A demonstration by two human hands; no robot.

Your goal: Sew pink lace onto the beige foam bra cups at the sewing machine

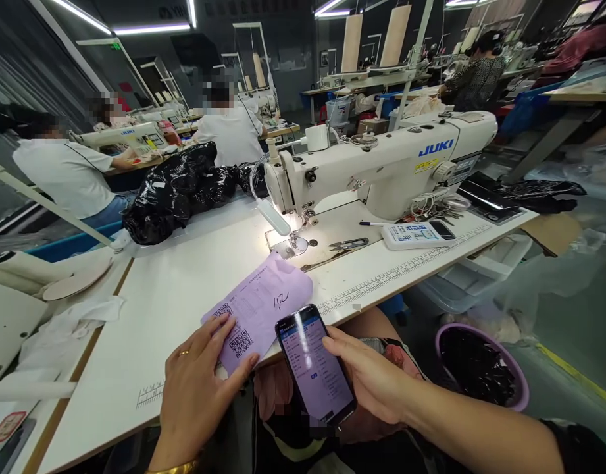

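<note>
My left hand (199, 388) lies spread over the lower end of a purple printed paper slip (256, 296), with its fingertips and thumb on the sheet. The slip carries QR codes and a handwritten mark, and its far end reaches the sewing machine's needle plate (293, 247). In my right hand (372, 375) is a black smartphone (316, 368), its screen lit with lines of text too small to read. The phone is held over my lap, just off the table's front edge. Behind the slip stands a white JUKI sewing machine (381, 158) with its lamp on.
Thread snips (350, 244) and a white boxy device (418, 235) lie right of the needle. Black plastic bags (169, 191) sit at the table's back left. A purple bin (522, 388) stands on the floor at right. Other people sit at machines behind.
</note>
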